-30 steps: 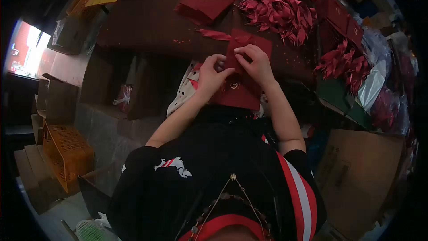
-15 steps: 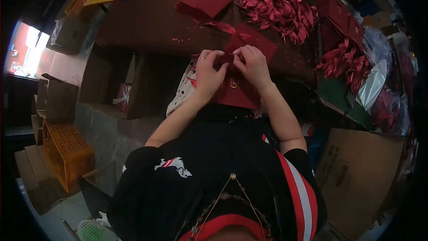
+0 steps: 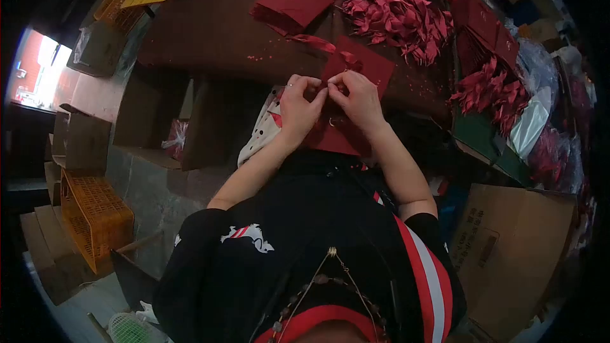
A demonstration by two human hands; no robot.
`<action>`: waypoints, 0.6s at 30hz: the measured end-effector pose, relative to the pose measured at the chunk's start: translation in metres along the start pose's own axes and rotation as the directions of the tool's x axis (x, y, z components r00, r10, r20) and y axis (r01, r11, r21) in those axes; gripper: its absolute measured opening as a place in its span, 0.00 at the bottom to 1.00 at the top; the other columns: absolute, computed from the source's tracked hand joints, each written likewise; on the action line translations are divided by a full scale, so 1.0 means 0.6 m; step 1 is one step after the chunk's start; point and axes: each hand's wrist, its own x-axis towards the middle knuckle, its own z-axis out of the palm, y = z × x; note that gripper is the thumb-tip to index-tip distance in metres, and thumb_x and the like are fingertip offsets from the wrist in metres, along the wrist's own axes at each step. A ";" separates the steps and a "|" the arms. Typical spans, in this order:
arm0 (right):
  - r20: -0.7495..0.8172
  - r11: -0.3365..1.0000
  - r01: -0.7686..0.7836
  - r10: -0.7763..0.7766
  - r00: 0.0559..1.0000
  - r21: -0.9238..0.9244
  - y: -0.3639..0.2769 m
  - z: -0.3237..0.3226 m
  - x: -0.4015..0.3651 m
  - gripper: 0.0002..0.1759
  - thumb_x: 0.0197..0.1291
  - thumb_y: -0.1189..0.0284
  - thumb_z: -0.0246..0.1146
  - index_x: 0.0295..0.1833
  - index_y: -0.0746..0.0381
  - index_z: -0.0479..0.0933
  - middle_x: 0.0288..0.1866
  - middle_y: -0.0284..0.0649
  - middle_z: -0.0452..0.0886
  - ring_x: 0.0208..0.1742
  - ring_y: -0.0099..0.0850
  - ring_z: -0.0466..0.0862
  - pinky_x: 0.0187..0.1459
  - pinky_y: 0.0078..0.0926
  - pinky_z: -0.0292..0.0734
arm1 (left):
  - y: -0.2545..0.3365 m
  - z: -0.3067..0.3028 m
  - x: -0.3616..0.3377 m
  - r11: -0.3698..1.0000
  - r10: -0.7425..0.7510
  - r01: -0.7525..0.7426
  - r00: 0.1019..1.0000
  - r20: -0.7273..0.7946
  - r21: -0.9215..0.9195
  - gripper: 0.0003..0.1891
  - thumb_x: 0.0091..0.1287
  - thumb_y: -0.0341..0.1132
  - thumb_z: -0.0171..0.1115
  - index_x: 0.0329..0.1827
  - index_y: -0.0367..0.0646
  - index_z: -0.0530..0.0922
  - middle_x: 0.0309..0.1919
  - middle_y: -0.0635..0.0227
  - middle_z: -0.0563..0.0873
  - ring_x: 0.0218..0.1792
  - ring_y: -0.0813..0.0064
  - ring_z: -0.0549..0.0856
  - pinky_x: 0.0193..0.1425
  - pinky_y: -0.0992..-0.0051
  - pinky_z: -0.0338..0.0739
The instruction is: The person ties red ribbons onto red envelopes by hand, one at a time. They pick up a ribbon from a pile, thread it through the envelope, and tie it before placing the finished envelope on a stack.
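**Two hands closed on a ribbon over a red card**

The grip of both hands is closed. The left hand (image 3: 300,109) and the right hand (image 3: 359,98) meet with thumb and forefinger tips together, and we judge that they pinch a small part of the red ribbon (image 3: 316,42) between them; the exact piece under the fingertips is hidden from us. The free tail of this ribbon runs away from the hands across the tabletop (image 3: 216,32).

Under the hands lies the red card (image 3: 340,138). Its far end rests on the near edge of the tabletop, and its near end comes toward the person's body, over the lap. A small gold emblem shows on it just below the right hand.

We judge the ribbon to be very light, soft and a little slippery, so it wants a fine pinch with the fingertips, close to the place where it crosses the card. The card looks light and fairly stiff, but it can crease at the fold or mark at the corners; we would take it by its edges and with flat fingers.

Further on the tabletop is a pile of red ribbon bows (image 3: 394,6), and beside it a stack of red cards (image 3: 293,1). A cardboard box (image 3: 515,241) stands at the person's right, and an orange crate (image 3: 95,213) at the left.
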 end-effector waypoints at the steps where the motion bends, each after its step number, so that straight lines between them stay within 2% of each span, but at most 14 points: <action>1: 0.014 1.000 -0.017 0.017 1.000 0.016 -0.002 -0.001 0.001 0.08 0.59 0.71 0.71 0.39 0.63 0.81 0.34 0.40 0.83 0.39 0.42 0.85 0.41 0.40 0.81 | -0.003 0.001 0.000 1.000 0.000 0.000 1.000 -0.014 -0.015 0.10 0.60 0.31 0.75 0.40 0.38 0.84 0.37 0.63 0.83 0.36 0.68 0.85 0.42 0.69 0.80; 5: 0.010 0.998 -0.005 0.006 1.000 -0.060 0.007 -0.010 0.001 0.07 0.59 0.71 0.70 0.37 0.62 0.80 0.33 0.40 0.83 0.38 0.41 0.85 0.40 0.39 0.81 | -0.008 -0.002 0.003 1.000 0.012 -0.012 0.999 -0.033 0.008 0.10 0.60 0.30 0.75 0.40 0.38 0.85 0.36 0.62 0.83 0.35 0.68 0.86 0.41 0.71 0.80; 7: 0.014 0.985 0.000 0.003 1.000 -0.175 0.007 -0.015 0.000 0.08 0.58 0.70 0.71 0.35 0.62 0.79 0.33 0.40 0.83 0.38 0.40 0.85 0.40 0.39 0.80 | -0.007 -0.002 0.003 1.000 0.019 -0.019 0.999 -0.032 0.004 0.10 0.60 0.30 0.75 0.40 0.38 0.85 0.36 0.63 0.83 0.35 0.68 0.85 0.41 0.70 0.80; 9: 0.027 0.985 -0.022 0.026 0.999 -0.169 0.004 -0.015 0.000 0.08 0.57 0.70 0.71 0.34 0.61 0.79 0.33 0.40 0.83 0.39 0.40 0.85 0.40 0.40 0.80 | -0.005 -0.002 0.003 1.000 0.028 -0.028 0.999 -0.031 0.001 0.09 0.60 0.30 0.76 0.40 0.38 0.85 0.36 0.63 0.83 0.35 0.68 0.85 0.41 0.70 0.80; 12: 0.024 0.985 -0.051 0.055 0.998 -0.162 0.002 -0.010 -0.002 0.08 0.56 0.70 0.71 0.34 0.61 0.79 0.33 0.40 0.83 0.39 0.40 0.85 0.39 0.40 0.81 | -0.001 -0.004 0.001 0.996 0.087 -0.086 0.996 -0.033 0.027 0.10 0.60 0.29 0.77 0.39 0.37 0.84 0.38 0.62 0.83 0.38 0.68 0.86 0.42 0.71 0.80; 14: 0.008 0.985 -0.060 0.063 0.998 -0.163 -0.001 -0.010 -0.002 0.08 0.55 0.70 0.71 0.34 0.60 0.79 0.32 0.40 0.82 0.39 0.40 0.85 0.39 0.40 0.81 | 0.004 -0.008 0.002 0.971 0.215 -0.212 0.976 -0.017 0.112 0.08 0.60 0.27 0.76 0.39 0.38 0.84 0.37 0.61 0.83 0.37 0.65 0.85 0.42 0.70 0.81; 17: 0.060 0.980 -0.062 0.075 0.995 -0.190 -0.006 -0.011 -0.002 0.08 0.56 0.70 0.71 0.34 0.61 0.78 0.32 0.40 0.82 0.39 0.40 0.86 0.40 0.39 0.81 | 0.004 -0.004 -0.003 0.957 0.272 -0.269 0.962 -0.016 0.110 0.08 0.60 0.25 0.74 0.40 0.38 0.85 0.37 0.61 0.83 0.37 0.63 0.85 0.41 0.68 0.81; 18: 0.049 0.965 0.025 -0.012 0.999 -0.261 -0.004 -0.007 -0.003 0.09 0.56 0.70 0.71 0.34 0.61 0.78 0.32 0.41 0.81 0.38 0.40 0.85 0.39 0.38 0.81 | 0.004 -0.003 -0.004 0.957 0.272 -0.269 0.962 -0.015 0.109 0.08 0.60 0.25 0.74 0.40 0.38 0.85 0.37 0.61 0.83 0.37 0.63 0.85 0.41 0.68 0.81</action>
